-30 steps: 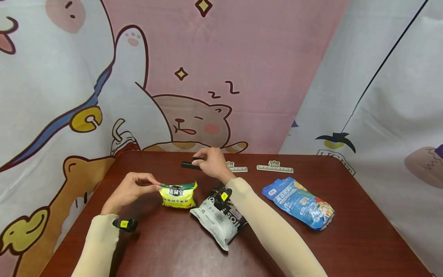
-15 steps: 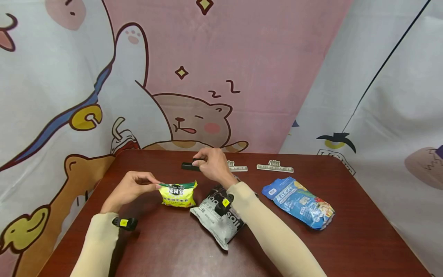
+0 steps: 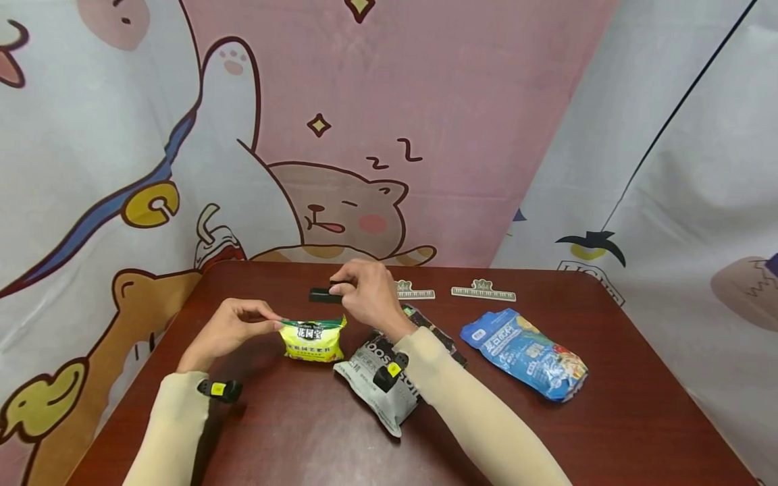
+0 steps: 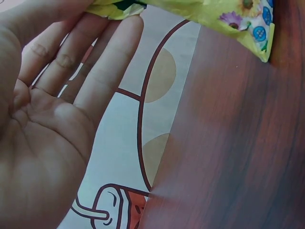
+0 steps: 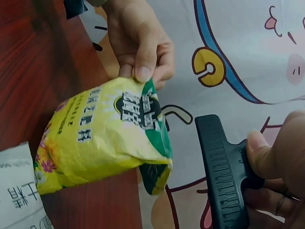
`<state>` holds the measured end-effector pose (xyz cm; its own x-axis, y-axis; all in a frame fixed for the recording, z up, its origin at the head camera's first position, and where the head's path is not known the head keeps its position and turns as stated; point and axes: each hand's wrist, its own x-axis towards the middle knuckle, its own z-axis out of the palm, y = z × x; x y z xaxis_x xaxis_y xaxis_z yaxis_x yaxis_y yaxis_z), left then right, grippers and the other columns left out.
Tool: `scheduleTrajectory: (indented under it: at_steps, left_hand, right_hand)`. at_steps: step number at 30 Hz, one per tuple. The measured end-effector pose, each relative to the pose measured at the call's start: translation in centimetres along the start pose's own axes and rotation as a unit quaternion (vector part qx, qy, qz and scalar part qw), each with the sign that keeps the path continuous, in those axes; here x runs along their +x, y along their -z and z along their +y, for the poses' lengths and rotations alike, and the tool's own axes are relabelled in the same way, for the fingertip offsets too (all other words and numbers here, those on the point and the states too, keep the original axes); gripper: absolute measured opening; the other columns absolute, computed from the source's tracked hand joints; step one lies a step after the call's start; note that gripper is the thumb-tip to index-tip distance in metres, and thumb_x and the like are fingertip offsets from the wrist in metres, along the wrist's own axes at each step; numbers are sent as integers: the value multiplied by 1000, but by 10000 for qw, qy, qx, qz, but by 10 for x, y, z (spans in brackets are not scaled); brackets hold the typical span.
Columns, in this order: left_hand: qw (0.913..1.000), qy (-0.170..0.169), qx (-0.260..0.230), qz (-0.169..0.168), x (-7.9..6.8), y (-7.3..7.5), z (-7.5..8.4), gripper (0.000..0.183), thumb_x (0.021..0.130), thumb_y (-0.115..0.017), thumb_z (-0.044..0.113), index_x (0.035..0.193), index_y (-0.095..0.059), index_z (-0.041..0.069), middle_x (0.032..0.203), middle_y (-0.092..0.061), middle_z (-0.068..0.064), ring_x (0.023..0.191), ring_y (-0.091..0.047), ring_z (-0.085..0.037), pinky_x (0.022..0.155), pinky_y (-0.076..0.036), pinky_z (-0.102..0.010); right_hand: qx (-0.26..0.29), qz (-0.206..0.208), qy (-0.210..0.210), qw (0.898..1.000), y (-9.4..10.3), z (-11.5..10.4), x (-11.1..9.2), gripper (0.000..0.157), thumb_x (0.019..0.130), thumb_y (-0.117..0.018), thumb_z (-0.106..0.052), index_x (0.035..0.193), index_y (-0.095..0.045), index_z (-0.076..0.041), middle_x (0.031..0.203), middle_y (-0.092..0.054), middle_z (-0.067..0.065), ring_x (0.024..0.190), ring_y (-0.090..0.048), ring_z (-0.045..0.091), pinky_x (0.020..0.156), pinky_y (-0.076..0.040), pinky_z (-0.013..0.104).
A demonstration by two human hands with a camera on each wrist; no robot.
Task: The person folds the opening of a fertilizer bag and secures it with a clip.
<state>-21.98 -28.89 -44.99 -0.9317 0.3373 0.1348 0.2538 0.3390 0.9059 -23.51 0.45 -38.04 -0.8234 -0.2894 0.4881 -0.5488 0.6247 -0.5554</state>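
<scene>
My left hand pinches the green top corner of a small yellow fertilizer bag, which stands on the table in the head view. From the right wrist view, thumb and fingers grip one end of the bag's top edge, and the other end of that edge is free. Between thumb and fingers, my right hand holds a black bag clip by its handles. The clip is beyond the yellow bag, apart from its top edge. Only the bag's lower part shows in the left wrist view.
A grey and black soil bag lies under my right forearm, right of the yellow bag. Farther right lies a blue bag. Two pale piano-pattern clips, one partly behind my right hand and another, lie near the table's back edge.
My right hand has moved slightly left with the black bag clip. My left hand keeps its pinch on the yellow fertilizer bag, almost still.
</scene>
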Motion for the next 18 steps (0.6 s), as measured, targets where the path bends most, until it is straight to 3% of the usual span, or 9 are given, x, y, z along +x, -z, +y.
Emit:
scheduleTrajectory:
  at_steps: [18]
  left_hand:
    - [9997, 107, 197, 2, 0, 0, 0, 14, 88, -82, 25, 98, -82, 15, 97, -78, -7, 88, -70, -19, 77, -61, -35]
  right_hand:
    - [-458, 110, 83, 9989, -11, -23, -17, 5, 88, -79, -19, 90, -83, -22, 88, -76, -12, 72, -70, 8, 64, -52, 28]
